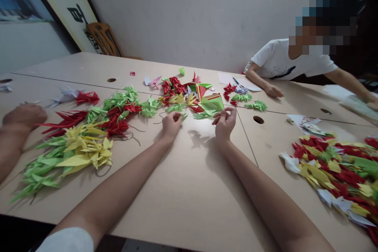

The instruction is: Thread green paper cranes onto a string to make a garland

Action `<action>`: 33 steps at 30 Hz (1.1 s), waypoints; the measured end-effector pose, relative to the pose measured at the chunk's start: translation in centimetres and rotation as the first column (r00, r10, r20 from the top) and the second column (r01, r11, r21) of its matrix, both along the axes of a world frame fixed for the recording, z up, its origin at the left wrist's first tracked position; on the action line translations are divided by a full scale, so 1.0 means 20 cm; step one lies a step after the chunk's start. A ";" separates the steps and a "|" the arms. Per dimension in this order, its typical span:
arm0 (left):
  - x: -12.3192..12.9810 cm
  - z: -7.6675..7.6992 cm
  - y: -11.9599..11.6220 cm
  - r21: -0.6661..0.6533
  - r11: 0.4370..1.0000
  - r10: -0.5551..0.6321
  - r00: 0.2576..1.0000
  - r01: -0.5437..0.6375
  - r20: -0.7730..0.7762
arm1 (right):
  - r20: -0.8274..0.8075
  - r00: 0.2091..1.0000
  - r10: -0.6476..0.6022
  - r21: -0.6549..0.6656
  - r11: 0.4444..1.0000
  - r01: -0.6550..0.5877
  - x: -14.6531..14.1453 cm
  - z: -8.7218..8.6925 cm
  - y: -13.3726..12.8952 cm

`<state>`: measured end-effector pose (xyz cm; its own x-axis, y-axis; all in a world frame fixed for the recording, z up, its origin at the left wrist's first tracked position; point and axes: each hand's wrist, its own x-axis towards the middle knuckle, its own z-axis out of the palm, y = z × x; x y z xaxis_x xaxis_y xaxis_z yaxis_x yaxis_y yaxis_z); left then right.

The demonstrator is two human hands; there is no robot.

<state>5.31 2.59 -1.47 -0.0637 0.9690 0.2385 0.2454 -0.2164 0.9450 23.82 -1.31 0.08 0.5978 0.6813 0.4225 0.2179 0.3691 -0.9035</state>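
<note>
Over the middle of the table, my left hand (171, 126) is closed in a pinch, a green paper tip showing at its fingers. What it pinches is too small to make out. My right hand (226, 125) is raised opposite, thumb and fingers curled together at the edge of a light green folded paper crane (205, 115). A crane-like shadow lies on the table below, between the hands. Just behind stand green folded paper sheets (213, 103) and a heap of red and yellow paper cranes (175, 88).
Strung green, yellow and red cranes (85, 145) with dark threads lie left. Another pile of mixed cranes (336, 169) is at the right. A co-worker's forearm (14, 134) rests at far left; another person (289, 59) leans across the far side. The table (183, 189) has cable holes.
</note>
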 end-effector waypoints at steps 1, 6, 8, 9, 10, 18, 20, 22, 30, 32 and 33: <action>-0.02 0.00 0.01 0.019 0.997 0.073 0.997 -0.072 -0.032 | 0.001 0.999 0.050 -0.049 0.998 -0.050 -0.01 -0.02 0.00; -0.03 0.04 -0.02 0.324 0.918 0.313 0.919 -0.228 -0.239 | 0.085 0.973 0.216 -0.203 0.960 -0.196 -0.03 -0.08 0.01; -0.01 0.05 -0.05 0.401 0.912 0.229 0.917 -0.085 -0.327 | 0.117 0.967 0.226 -0.218 0.956 -0.197 -0.03 -0.08 0.01; 0.00 0.05 -0.06 0.402 0.914 0.122 0.917 0.046 -0.381 | 0.125 0.966 0.225 -0.218 0.956 -0.194 -0.04 -0.08 0.01; 0.02 0.05 -0.07 0.380 0.904 -0.009 0.900 0.193 -0.435 | 0.131 0.966 0.221 -0.215 0.958 -0.190 -0.04 -0.08 0.01; 0.05 0.01 -0.08 0.078 0.889 -0.310 0.717 0.451 -0.624 | 0.276 0.936 0.219 -0.200 0.966 -0.167 -0.04 -0.08 0.00; 0.05 0.02 -0.08 0.051 0.907 -0.295 0.717 0.419 -0.632 | 0.320 0.922 0.220 -0.199 0.967 -0.162 -0.04 -0.07 0.00; 0.04 0.03 -0.08 0.039 0.920 -0.283 0.732 0.389 -0.620 | 0.358 0.900 0.248 -0.191 0.963 -0.189 -0.04 -0.06 -0.01; 0.03 0.03 -0.05 0.038 0.932 -0.287 0.800 0.360 -0.527 | 0.394 0.909 0.139 -0.149 0.985 -0.086 -0.02 -0.03 -0.02; 0.03 0.02 -0.04 0.031 0.942 -0.274 0.821 0.334 -0.501 | 0.346 0.938 0.033 -0.149 0.989 0.021 0.00 -0.02 -0.02; 0.03 0.02 -0.03 0.029 0.948 -0.264 0.831 0.318 -0.489 | 0.332 0.943 -0.019 -0.154 0.985 0.074 0.02 -0.02 -0.01</action>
